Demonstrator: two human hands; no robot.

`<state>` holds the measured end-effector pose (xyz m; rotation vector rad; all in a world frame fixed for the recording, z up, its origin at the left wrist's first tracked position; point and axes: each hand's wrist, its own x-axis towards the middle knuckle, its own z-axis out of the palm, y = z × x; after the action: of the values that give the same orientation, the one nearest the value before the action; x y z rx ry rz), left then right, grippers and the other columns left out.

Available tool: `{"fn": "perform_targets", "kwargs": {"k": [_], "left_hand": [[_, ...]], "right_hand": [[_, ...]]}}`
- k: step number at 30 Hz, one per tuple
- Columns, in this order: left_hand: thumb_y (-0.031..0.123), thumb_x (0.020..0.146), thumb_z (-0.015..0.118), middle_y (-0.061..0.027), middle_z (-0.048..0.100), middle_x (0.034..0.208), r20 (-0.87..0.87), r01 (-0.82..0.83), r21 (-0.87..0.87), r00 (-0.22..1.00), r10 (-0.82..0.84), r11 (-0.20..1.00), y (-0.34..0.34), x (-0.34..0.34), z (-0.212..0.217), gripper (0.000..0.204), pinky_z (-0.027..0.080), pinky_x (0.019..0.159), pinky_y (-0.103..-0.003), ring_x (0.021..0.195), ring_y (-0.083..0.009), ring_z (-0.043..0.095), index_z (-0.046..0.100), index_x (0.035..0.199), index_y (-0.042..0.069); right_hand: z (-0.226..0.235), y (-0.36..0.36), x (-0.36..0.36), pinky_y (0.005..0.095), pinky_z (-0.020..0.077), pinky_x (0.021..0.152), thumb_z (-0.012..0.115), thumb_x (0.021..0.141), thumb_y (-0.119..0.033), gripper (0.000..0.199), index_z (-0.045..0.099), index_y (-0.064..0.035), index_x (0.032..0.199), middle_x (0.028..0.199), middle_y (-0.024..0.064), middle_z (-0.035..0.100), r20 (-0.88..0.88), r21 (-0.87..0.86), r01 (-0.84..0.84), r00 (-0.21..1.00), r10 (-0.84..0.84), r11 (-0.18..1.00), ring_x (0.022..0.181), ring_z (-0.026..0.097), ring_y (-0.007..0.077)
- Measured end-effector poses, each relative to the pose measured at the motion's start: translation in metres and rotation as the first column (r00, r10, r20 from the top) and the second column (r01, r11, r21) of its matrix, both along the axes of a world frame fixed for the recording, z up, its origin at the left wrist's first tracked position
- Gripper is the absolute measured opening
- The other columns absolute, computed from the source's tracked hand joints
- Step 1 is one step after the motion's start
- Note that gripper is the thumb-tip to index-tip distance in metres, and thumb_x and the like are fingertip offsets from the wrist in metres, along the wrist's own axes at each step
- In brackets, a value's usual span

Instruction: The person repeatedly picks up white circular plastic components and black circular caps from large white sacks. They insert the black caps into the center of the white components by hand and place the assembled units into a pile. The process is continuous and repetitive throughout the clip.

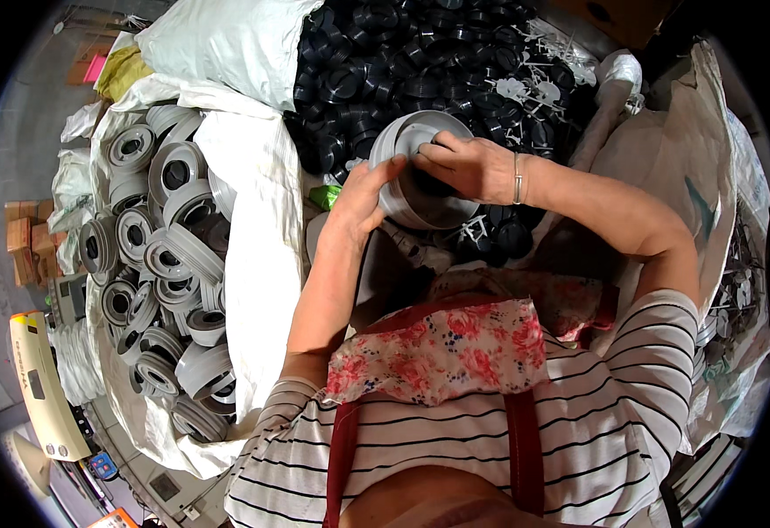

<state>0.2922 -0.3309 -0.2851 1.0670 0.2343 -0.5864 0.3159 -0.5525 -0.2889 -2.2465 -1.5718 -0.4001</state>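
A round grey plastic part (438, 216) with stepped, ring-like walls is held up in front of me, above the black pile. My left hand (363, 195) grips its left rim, thumb over the edge. Over the part's middle, my right hand (482, 169) has its fingers curled and pressed together at the dark centre. Whether that dark centre is a black cap or an opening in shadow, I cannot tell. What the right fingertips pinch is hidden. Behind the part lies a heap of black plastic caps (345, 84).
A white woven sack (266, 229) at left holds many grey round parts (173, 251). White branching plastic scraps (512, 88) lie on the black caps. A beige sack (658, 158) stands at right. Cardboard boxes (28, 233) and a cream-coloured machine (48, 387) are at far left.
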Motion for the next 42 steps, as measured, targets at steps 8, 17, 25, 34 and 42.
{"fn": "perform_targets", "kwargs": {"k": [8, 17, 25, 34, 42], "left_hand": [[0.011, 0.090, 0.053, -0.0111, 0.063, 0.099, -0.116, 0.139, -0.019, 0.983, -0.140, 0.990, 0.003, 0.000, 0.001, 0.025, 0.053, 0.075, -0.031, 0.086, -0.0176, 0.062, 0.057, 0.107, -0.006], [0.006, 0.079, 0.066, -0.0081, 0.066, 0.091, 0.136, 0.061, 0.269, 0.986, -0.100, 0.961, -0.011, -0.023, 0.011, 0.022, 0.050, 0.076, -0.029, 0.081, -0.0158, 0.063, 0.062, 0.099, -0.003], [0.007, 0.082, 0.058, -0.0107, 0.064, 0.094, 0.062, 0.098, 0.141, 0.992, -0.108, 0.985, -0.002, -0.015, 0.012, 0.024, 0.047, 0.080, -0.029, 0.088, -0.0168, 0.060, 0.061, 0.103, -0.004], [0.011, 0.081, 0.056, -0.0160, 0.057, 0.114, 0.067, 0.042, -0.138, 0.997, -0.033, 0.990, -0.014, -0.022, 0.010, 0.047, 0.045, 0.093, -0.040, 0.104, -0.0270, 0.058, 0.044, 0.123, -0.005], [0.004, 0.078, 0.063, -0.0143, 0.059, 0.110, 0.225, -0.023, -0.095, 0.973, 0.044, 0.995, -0.026, -0.029, 0.006, 0.045, 0.047, 0.089, -0.037, 0.100, -0.0236, 0.060, 0.048, 0.119, -0.004]], "right_hand": [[0.007, -0.004, -0.016, 0.0283, 0.0515, 0.073, 0.059, 0.066, -0.012, 0.047, 0.057, 0.0050, 0.110, 0.104, 0.0095, 0.055, 0.129, -0.147, -0.167, 0.974, 0.187, 0.975, 0.091, 0.055, 0.0234], [-0.007, -0.009, -0.009, 0.0371, 0.0501, 0.077, 0.074, 0.059, -0.015, 0.062, 0.050, -0.0042, 0.115, 0.103, 0.0150, 0.053, -0.366, 0.007, 0.282, 0.894, -0.260, 0.959, 0.093, 0.056, 0.0333], [0.004, -0.015, -0.008, 0.0334, 0.0500, 0.079, 0.072, 0.056, -0.017, 0.071, 0.046, 0.0032, 0.119, 0.108, 0.0144, 0.051, 0.072, 0.013, -0.144, 0.987, 0.142, 0.990, 0.093, 0.055, 0.0317], [0.033, -0.008, -0.010, 0.0405, 0.0484, 0.083, 0.077, 0.061, -0.024, 0.070, 0.049, -0.0129, 0.123, 0.109, 0.0158, 0.051, -0.504, -0.136, 0.362, 0.776, -0.379, 0.922, 0.102, 0.053, 0.0350], [0.029, 0.002, -0.010, 0.0349, 0.0491, 0.079, 0.078, 0.063, -0.023, 0.060, 0.057, -0.0039, 0.116, 0.103, 0.0180, 0.058, -0.784, 0.057, 0.586, 0.527, -0.327, 0.808, 0.092, 0.059, 0.0306]]}}
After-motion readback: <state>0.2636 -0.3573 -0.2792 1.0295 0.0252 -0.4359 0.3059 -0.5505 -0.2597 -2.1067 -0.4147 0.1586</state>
